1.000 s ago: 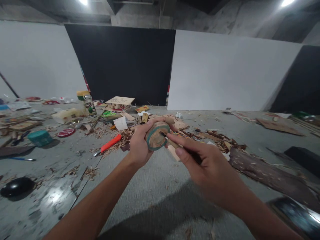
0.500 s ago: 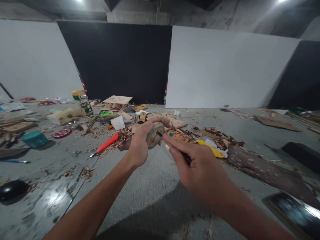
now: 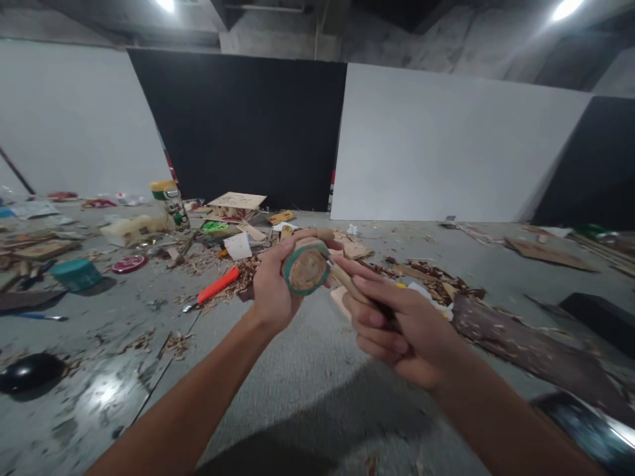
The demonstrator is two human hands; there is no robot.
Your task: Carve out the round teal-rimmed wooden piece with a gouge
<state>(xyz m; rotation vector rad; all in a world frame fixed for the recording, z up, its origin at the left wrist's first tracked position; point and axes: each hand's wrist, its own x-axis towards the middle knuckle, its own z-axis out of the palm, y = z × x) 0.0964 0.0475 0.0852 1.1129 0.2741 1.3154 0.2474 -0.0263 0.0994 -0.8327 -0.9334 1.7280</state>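
Observation:
A round wooden piece (image 3: pixel 307 268) with a green rim and a rough, hollowed face is in my left hand (image 3: pixel 275 284), whose fingers wrap round its left and far sides. My right hand (image 3: pixel 397 317) is closed round the light wooden handle of a carving tool (image 3: pixel 351 282). The tool's metal tip is at the right edge of the round piece; whether it touches is too small to tell. Under the hands, a flat pale wood piece (image 3: pixel 341 302) lies on the grey floor.
An orange cutter (image 3: pixel 218 285), a red lid (image 3: pixel 129 264), a teal container (image 3: pixel 76 274) and a black round object (image 3: pixel 30 373) lie left. Behind stands a bottle (image 3: pixel 171 205). Wood shavings (image 3: pixel 431 281), a brown cloth (image 3: pixel 526 344) and a black block (image 3: pixel 600 320) are right.
The round piece has turned so its face shows more fully. My right hand has rolled, showing its curled fingers, and the tool tip has moved from the face to the right edge.

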